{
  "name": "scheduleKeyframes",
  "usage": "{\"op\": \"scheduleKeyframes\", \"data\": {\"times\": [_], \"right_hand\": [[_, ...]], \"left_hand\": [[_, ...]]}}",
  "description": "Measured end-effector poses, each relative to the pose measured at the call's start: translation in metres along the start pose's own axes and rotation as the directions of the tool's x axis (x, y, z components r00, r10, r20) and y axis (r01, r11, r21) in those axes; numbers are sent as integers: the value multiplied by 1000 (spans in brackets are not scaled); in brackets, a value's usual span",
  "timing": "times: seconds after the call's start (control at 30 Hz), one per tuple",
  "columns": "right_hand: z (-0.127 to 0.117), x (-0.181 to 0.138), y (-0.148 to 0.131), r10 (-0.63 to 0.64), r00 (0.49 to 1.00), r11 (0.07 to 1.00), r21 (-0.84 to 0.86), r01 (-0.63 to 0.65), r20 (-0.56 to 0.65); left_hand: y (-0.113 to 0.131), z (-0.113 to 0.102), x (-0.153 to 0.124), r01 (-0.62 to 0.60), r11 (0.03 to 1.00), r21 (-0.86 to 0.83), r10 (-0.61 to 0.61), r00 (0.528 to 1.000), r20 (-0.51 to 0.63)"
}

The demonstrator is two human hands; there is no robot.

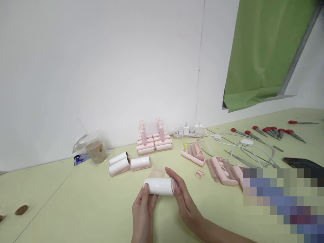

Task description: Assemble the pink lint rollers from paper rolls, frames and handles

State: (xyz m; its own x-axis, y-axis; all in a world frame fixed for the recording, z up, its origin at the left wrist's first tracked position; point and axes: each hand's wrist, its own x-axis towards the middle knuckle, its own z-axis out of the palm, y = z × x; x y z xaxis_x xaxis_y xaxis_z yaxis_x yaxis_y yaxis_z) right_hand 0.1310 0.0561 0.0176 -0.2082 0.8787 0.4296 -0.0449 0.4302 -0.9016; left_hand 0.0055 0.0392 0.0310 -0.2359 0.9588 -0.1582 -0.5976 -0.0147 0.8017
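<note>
A white lint-roller roll (159, 186) with a pink end face lies level between my hands, above the table. My left hand (143, 206) grips its left end, with the thumb on the front and the other fingers underneath. At the pink right end, my right hand (186, 199) rests its thumb and palm against the roll, its fingers extended upward behind it. A clear plastic piece (156, 171) shows just behind the roll. Further back lie several white rolls (140, 163), in front of a cluster of pink lint rollers (163, 142) with heart-topped upright handles.
Pink housings (224, 171) and a small pink clip (199, 173) lie to the right. Behind them are white cables and a power strip (188, 134). Several red-handled tools (272, 131) and a dark device (302, 163) are far right. A bagged cup (96, 150) stands left.
</note>
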Motion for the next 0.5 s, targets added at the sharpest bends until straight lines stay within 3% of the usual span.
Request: {"op": "scheduleKeyframes", "data": {"times": [0.17, 0.27, 0.37, 0.43, 0.5], "right_hand": [[-5, -1, 1, -234, 972, 965, -125, 232, 1], [-11, -1, -6, -384, 918, 892, -215, 397, 102], [-13, 1, -21, -535, 788, 742, -276, 611, 304], [-10, 5, -34, -619, 657, 581, -311, 752, 431], [-6, 11, -48, -624, 540, 401, -361, 842, 565]], "left_hand": [[1, 2, -5, 62, 996, -64, -56, 994, 97], [6, 3, -7, 54, 993, -107, -39, 990, 135], [12, 7, -8, 104, 972, -209, -71, 985, 160], [16, 12, -10, 250, 937, -245, -214, 963, 164], [21, 20, -11, 407, 882, -238, -378, 912, 160]]}}
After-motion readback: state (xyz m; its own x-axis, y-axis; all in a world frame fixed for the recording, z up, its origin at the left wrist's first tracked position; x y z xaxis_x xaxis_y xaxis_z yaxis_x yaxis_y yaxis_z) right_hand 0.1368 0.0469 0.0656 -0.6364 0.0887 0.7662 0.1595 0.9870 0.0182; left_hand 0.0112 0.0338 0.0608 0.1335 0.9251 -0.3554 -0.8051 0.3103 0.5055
